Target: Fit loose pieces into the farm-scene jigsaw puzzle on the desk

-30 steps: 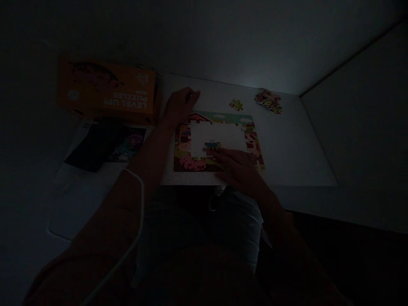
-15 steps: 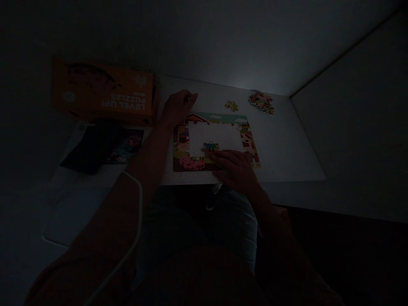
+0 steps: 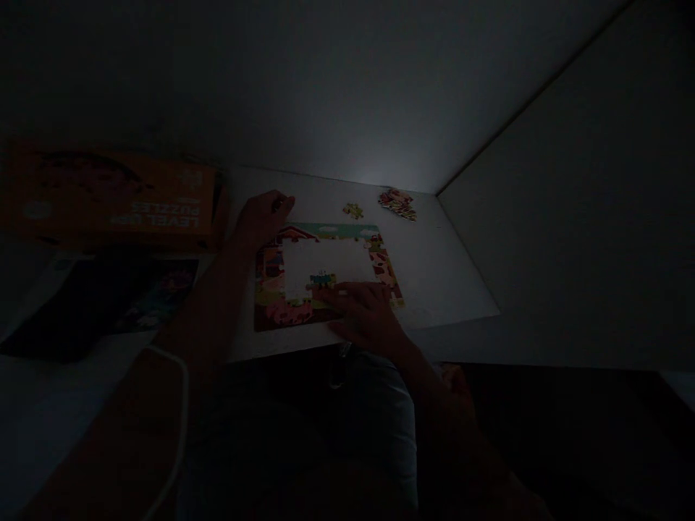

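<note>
A jigsaw puzzle with a colourful farm picture lies on the white table, its border joined around a bare white middle. A puzzle piece with a teal figure sits along the inner lower edge. My right hand lies flat over the lower border, fingers stretched to the left, fingertips touching or just beside that piece. Beside the puzzle's upper left corner rests my left hand, its fingers loosely bent and a gap between them and the thumb; nothing shows in it. The scene is very dark.
Above the puzzle lies a loose yellowish puzzle piece, with a pile of pieces to its right. An orange puzzle box stands at the left. Near it are a dark cloth-like item and a printed picture. Walls border the table behind and right.
The view has shifted, so everything appears further left and lower. Both hands keep nearly the same place relative to the puzzle.
</note>
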A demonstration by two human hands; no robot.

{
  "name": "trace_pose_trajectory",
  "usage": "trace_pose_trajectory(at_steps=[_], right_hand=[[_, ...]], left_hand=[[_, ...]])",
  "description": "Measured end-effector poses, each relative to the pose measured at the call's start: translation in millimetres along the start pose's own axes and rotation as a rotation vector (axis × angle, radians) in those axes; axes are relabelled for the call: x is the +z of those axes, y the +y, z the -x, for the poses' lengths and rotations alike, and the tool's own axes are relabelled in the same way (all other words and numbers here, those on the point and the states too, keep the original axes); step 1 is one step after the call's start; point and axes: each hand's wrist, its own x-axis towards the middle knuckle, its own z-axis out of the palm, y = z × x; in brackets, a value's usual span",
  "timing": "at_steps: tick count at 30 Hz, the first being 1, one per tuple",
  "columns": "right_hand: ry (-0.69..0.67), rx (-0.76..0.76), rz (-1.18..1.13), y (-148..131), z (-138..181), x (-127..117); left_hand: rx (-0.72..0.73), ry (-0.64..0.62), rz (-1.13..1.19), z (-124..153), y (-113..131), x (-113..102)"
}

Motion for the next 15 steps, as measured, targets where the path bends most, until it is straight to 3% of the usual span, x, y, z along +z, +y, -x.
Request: trace_pose_trajectory(at_steps=[2,4,7,10,12,15], right_hand=[[0.037,0.03,0.05,17.7,-3.5,-10.6],[0.122,0.109,0.05,52.8,-13.3,-22.5],[0.274,0.305,-0.017,131.9,-40.5,-32.6],[0.359,0.62,-0.064,211.1,-75.4,-26.4],[0.281,0.787,-0.018,247.2,-97.9,-17.5],[0.216,0.939,0.042,272.7,-126.4,-6.1]], left_hand=[[-0.015,-0.018,0.01,0.9,3.6,-3.2],[-0.04,-0.042,-0.002,2.3,8.1,-6.8],[-0.044,-0.059,-0.042,3.4,12.3,-10.2],[-0.047,-0.062,-0.057,3.2,11.8,-10.9],[-0.063,-0.064,-0.052,3.7,11.5,-11.1],[-0.11,-0.081,-0.037,6.2,14.8,-12.1]])
